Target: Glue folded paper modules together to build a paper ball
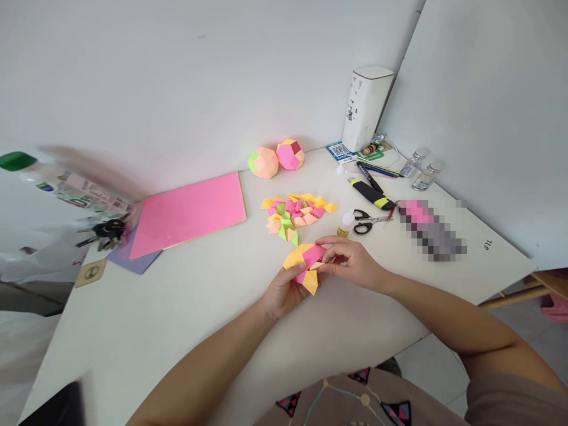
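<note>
My left hand [283, 291] is closed around a partly built paper ball [296, 257] of yellow, pink and peach folded pieces, its thumb pressed on the near face. At the ball's right side, my right hand [350, 260] is closed, fingertips and thumb pinching a peach paper flap [317, 266]; whether the flap is joined to the ball I cannot tell. Just beyond lies a loose pile of folded paper pieces [297, 212] in yellow, pink, green and peach. A small glue bottle [345, 223] stands close to my right hand.
Two finished paper balls, one peach and green [263, 163], one pink [290, 155], rest against the wall. Scissors [369, 220] and a box cutter [371, 194] lie to the right, near glass jars [426, 176]. Pink paper [190, 213] and a large bottle [73, 188] are left.
</note>
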The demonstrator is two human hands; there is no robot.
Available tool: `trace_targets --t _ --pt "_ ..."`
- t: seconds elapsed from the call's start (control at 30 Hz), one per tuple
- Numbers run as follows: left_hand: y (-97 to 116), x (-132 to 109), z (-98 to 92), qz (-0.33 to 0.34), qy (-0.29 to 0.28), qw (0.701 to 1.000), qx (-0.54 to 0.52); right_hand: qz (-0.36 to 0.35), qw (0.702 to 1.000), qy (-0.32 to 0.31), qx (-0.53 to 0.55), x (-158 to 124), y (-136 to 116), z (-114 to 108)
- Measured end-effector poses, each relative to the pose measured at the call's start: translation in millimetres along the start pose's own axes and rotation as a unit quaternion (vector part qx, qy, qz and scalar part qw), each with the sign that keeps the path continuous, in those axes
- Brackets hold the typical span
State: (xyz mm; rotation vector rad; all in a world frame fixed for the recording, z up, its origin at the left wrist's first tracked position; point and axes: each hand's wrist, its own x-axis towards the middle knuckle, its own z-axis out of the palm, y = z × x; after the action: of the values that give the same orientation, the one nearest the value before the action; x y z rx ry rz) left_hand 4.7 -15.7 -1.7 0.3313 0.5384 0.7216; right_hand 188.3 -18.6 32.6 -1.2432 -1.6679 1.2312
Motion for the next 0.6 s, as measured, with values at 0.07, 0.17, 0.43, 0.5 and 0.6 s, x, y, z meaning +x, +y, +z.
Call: trace_targets --t 0.07,0.17,0.43,0.5,0.6 --pt "-0.2 0.3 -0.1 0.001 -0.007 1.0 -0.001 0.026 0.999 0.017 0.029 -0.3 -1.5 2.0" --pt "-0.3 0.9 0.4 0.004 -0.017 1.0 0.003 0.065 0.996 0.027 0.059 -0.5 -2.1 4.3" --pt "-0.9 0.6 1.7 0.016 -0.018 1.0 0.01 0.111 0.985 0.024 0.127 -0.9 -0.2 7.2" --pt "-1.1 0.3 2.3 0.019 -0.019 1.0 0.016 0.118 0.985 0.022 0.126 -1.2 -0.7 7.8" --pt "-1.1 -0.1 3.8 0.024 -0.021 0.999 0.031 0.122 0.985 0.024 0.12 -1.6 -0.3 9.1"
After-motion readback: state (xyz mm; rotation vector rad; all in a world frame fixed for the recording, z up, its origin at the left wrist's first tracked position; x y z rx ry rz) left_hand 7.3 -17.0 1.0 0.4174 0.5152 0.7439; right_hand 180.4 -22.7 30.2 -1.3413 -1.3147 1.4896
